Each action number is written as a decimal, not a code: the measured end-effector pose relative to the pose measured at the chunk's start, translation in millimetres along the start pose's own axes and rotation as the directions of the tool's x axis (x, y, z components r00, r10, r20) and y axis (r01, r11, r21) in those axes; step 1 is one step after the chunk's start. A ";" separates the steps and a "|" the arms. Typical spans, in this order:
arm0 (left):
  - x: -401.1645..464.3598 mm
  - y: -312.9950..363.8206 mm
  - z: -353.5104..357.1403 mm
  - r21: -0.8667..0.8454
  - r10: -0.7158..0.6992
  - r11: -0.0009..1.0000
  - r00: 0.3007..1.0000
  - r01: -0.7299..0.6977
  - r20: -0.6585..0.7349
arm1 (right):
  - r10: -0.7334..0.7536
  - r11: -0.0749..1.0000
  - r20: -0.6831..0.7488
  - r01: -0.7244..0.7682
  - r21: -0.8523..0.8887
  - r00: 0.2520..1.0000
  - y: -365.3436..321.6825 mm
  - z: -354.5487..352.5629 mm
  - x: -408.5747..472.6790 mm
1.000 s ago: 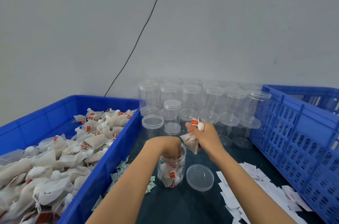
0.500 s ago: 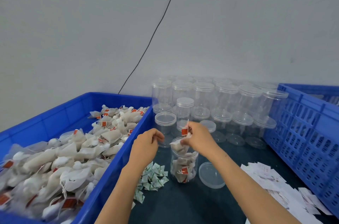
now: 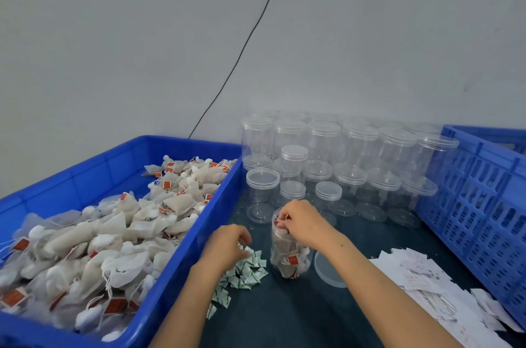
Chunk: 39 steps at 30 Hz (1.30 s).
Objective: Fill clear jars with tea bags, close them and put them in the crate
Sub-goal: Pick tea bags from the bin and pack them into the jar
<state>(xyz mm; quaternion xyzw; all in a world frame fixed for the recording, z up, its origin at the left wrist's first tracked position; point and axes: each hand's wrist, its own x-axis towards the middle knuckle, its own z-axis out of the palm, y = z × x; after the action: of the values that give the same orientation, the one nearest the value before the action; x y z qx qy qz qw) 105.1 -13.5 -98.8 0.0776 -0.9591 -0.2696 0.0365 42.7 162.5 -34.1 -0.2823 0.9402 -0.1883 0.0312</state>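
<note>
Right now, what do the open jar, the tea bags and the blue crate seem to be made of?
Open jar: clear, glossy plastic, probably; its contents show through the wall. Tea bags: white, matte mesh or nonwoven fabric, soft and crumpled, with strings and red tags. Blue crate: rigid moulded plastic, its wall a grid of holes.

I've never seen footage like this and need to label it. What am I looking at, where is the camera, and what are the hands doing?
No machine here: the camera sits on a person's head, looking down at their bare hands. The right hand pushes a tea bag into an open clear jar, whose lid lies beside it. The left hand reaches into a pile of small green-and-white packets. Left, a blue bin of tea bags; behind, empty lidded jars; right, a blue crate and paper slips.
</note>
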 end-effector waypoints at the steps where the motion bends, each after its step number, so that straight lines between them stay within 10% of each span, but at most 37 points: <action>1: -0.9 -0.1 1.1 0.051 0.003 0.999 1.000 -0.005 0.031 | -0.012 0.999 0.067 0.015 -0.037 0.998 0.0 -2.5 1.6; 11: -7.2 6.6 10.9 0.176 0.000 0.984 1.000 0.006 -0.031 | -0.080 0.995 0.211 0.091 -0.046 0.974 -4.4 -16.2 3.0; 20: -6.4 60.6 -18.2 -0.248 -0.026 0.964 0.890 -0.098 -0.454 | 0.065 0.870 -0.499 0.197 0.453 0.864 59.3 -29.4 -45.1; 32: 16.0 104.9 -7.2 0.203 0.088 0.978 0.984 -0.055 -0.156 | 0.347 0.784 -0.365 -0.054 0.618 0.864 117.7 -20.9 -63.7; 39: 12.0 90.4 -5.0 -0.356 0.068 0.912 0.932 -0.202 -0.357 | 0.412 0.896 -0.043 -0.395 0.202 0.910 159.4 -19.6 -70.3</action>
<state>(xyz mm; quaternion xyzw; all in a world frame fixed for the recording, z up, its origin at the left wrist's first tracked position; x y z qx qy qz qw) 82.2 58.1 -46.9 0.0463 -0.8694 -0.4331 0.2331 15.7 329.9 -78.6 -0.0686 0.9566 -0.2777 0.0562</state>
